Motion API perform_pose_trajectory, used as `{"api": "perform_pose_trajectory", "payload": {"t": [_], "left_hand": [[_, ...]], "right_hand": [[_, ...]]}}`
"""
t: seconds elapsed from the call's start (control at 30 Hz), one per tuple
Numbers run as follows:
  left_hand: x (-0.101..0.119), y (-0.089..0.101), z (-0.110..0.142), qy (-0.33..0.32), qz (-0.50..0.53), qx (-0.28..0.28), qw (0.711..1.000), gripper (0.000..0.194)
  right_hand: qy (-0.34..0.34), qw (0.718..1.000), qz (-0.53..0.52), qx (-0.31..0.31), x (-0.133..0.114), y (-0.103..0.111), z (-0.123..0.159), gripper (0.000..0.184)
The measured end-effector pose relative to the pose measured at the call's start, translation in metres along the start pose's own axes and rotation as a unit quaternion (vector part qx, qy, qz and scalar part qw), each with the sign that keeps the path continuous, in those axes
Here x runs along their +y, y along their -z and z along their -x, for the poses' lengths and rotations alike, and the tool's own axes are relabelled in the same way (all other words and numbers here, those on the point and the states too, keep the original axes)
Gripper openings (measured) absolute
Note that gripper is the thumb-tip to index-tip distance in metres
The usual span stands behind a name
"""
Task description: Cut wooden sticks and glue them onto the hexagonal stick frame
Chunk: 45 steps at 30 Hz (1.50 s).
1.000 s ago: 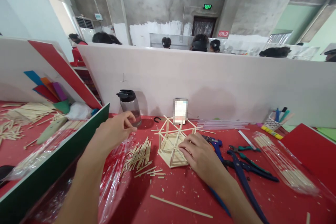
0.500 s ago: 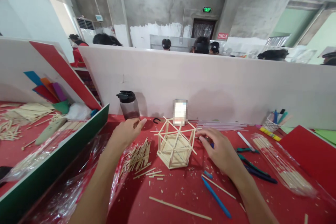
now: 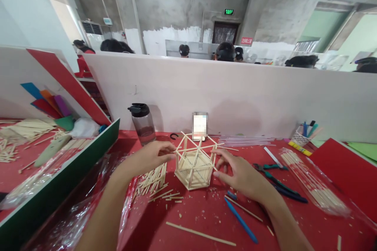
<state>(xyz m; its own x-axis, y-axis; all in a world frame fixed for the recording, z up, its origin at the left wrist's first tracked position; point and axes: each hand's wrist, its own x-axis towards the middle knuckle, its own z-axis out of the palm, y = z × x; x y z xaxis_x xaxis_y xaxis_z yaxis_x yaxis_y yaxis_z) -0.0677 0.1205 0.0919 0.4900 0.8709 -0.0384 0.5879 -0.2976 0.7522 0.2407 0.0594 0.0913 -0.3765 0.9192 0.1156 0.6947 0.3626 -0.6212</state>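
Observation:
A six-sided frame of thin wooden sticks stands on the red table, with a slatted floor and sticks crossing at its top. Beside its left corner is my left hand, thumb and fingers slightly apart and fingertips at the end of a stick. At the right side, my right hand has its index finger near the upper corner and its thumb by a lower stick end, with a gap between them. Whether the fingertips press on the frame is hard to tell. Cut sticks lie in a pile below my left hand.
A water bottle and a blurred phone-like screen stand by the white partition. Right of my hand lie pliers and bagged sticks. A blue pen and a long stick lie in front.
My left hand has moved right and down from near the bottle to the frame's left corner. My right hand has shifted left to the frame's right side, uncovering the pliers' jaws.

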Motion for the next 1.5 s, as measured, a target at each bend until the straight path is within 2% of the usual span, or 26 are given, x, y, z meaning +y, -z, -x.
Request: {"api": "perform_pose_trajectory", "payload": {"t": [0.23, 0.37, 0.47, 0.57, 0.63, 0.7, 0.8, 0.97, 1.13, 1.3, 1.4, 1.5], "left_hand": [[0.015, 0.001, 0.007, 0.004, -0.016, -0.054, 0.998, 0.03], [0.014, 0.001, 0.007, 0.003, -0.031, -0.052, 0.998, 0.03], [0.01, 0.003, 0.004, 0.013, -0.07, 0.005, 0.997, 0.031], [0.002, 0.003, -0.001, 0.041, -0.105, 0.112, 0.987, 0.031], [-0.004, 0.001, -0.006, 0.041, -0.083, 0.168, 0.981, 0.033], [-0.009, -0.003, -0.012, 0.018, -0.047, 0.19, 0.981, 0.039], [-0.015, -0.009, -0.019, -0.015, -0.025, 0.183, 0.983, 0.037], [-0.016, -0.01, -0.022, -0.022, 0.006, 0.187, 0.982, 0.028], [-0.011, -0.007, -0.019, -0.036, -0.035, 0.159, 0.986, 0.029], [-0.008, -0.007, -0.017, -0.049, -0.039, 0.168, 0.984, 0.027], [-0.007, -0.005, -0.015, -0.042, -0.044, 0.153, 0.986, 0.025], [-0.006, -0.003, -0.013, -0.032, -0.05, 0.131, 0.99, 0.024]], "right_hand": [[-0.021, 0.998, 0.046, 0.047, 0.02, 0.002, -0.005, 0.042], [-0.055, 0.996, 0.049, 0.058, 0.029, 0.003, -0.009, 0.04], [-0.067, 0.996, 0.031, 0.059, 0.029, 0.005, -0.01, 0.04], [-0.079, 0.995, 0.025, 0.062, 0.026, 0.006, -0.01, 0.032], [-0.085, 0.994, 0.03, 0.069, 0.026, 0.007, -0.01, 0.023], [-0.085, 0.993, 0.036, 0.077, 0.027, 0.007, -0.01, 0.02], [-0.082, 0.992, 0.038, 0.089, 0.03, 0.007, -0.011, 0.022], [-0.076, 0.99, 0.015, 0.115, 0.035, 0.002, -0.013, 0.022], [-0.076, 0.988, -0.005, 0.133, 0.039, 0.0, -0.014, 0.023], [-0.074, 0.985, -0.008, 0.156, 0.037, 0.003, -0.014, 0.026], [-0.073, 0.985, -0.009, 0.158, 0.036, 0.003, -0.013, 0.025], [-0.066, 0.989, -0.017, 0.132, 0.038, 0.003, -0.012, 0.024]]}}
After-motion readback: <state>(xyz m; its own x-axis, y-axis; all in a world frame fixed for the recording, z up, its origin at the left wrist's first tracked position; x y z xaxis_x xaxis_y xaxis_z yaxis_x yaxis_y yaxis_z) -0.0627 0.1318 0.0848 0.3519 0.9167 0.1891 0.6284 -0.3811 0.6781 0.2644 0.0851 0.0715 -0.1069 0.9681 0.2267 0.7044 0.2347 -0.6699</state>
